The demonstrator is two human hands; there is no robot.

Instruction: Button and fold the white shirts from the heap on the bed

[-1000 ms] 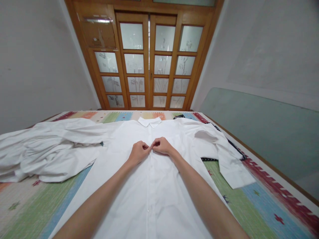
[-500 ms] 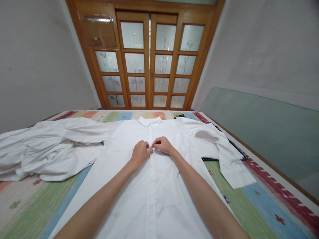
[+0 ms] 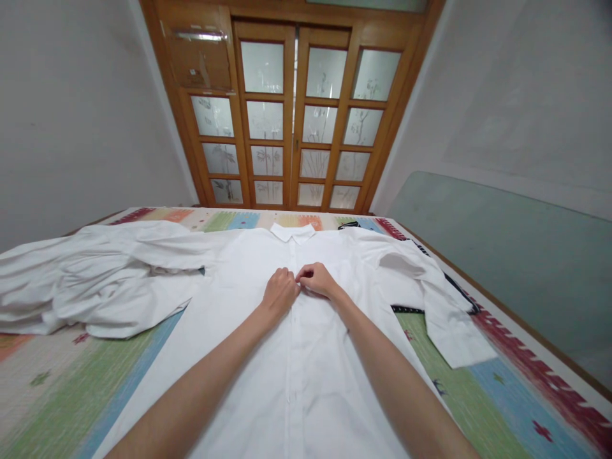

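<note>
A white collared shirt point(image 3: 239, 331) lies spread face up, its collar point(image 3: 292, 233) pointing away from me and its front placket running down the middle. At the upper chest, my left hand point(image 3: 281, 293) is closed on the placket, fingers curled. Right beside it, my right hand point(image 3: 315, 279) pinches the same strip between thumb and forefinger. The two sets of fingertips meet at the placket; any button there is hidden by them. Toward the right, one sleeve point(image 3: 444, 312) of the shirt hangs bent downward.
A crumpled white cloth point(image 3: 105, 280) lies at the left. Under everything is a striped, colourful bed cover point(image 3: 129, 382). Dark dotted fabric point(image 3: 406, 310) shows beneath the right sleeve. A pale green board point(image 3: 502, 255) lines the right wall, and wooden glass-paned doors point(image 3: 292, 115) stand beyond.
The view has shifted slightly, so everything sits a little farther right. My left hand has turned more knuckles-up over the placket, and my right hand still pinches there.
</note>
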